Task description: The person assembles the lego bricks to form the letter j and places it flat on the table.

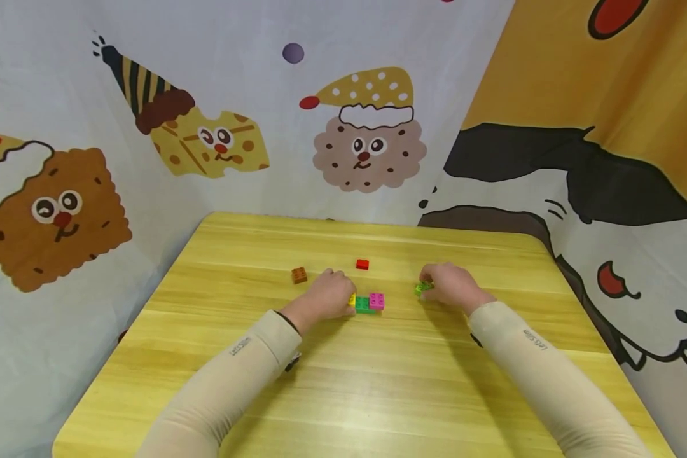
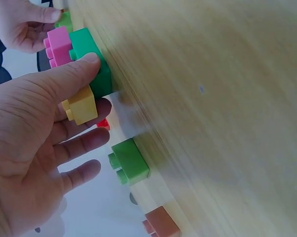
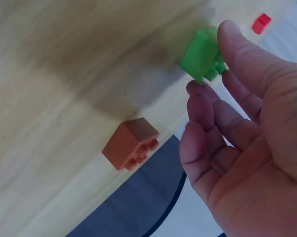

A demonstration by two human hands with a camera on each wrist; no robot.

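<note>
My left hand (image 1: 333,294) holds a joined toy-brick piece, its thumb laid along a long green brick (image 2: 93,57). A pink brick (image 2: 59,45) and a yellow brick (image 2: 82,106) are fixed on the studs of that green base. To the right, my right hand (image 1: 452,286) pinches a light green brick (image 3: 202,54) between thumb and fingertips, close over the table. Beyond the left hand's fingers stands another green brick (image 2: 130,160), hidden by that hand in the head view.
On the wooden table (image 1: 332,394), a red brick (image 1: 362,264) lies behind the joined piece. A brown brick (image 1: 299,275) sits left of my left hand. Near the right hand is an orange-brown brick (image 3: 130,143). A cartoon-printed cloth (image 1: 286,165) hangs behind the table.
</note>
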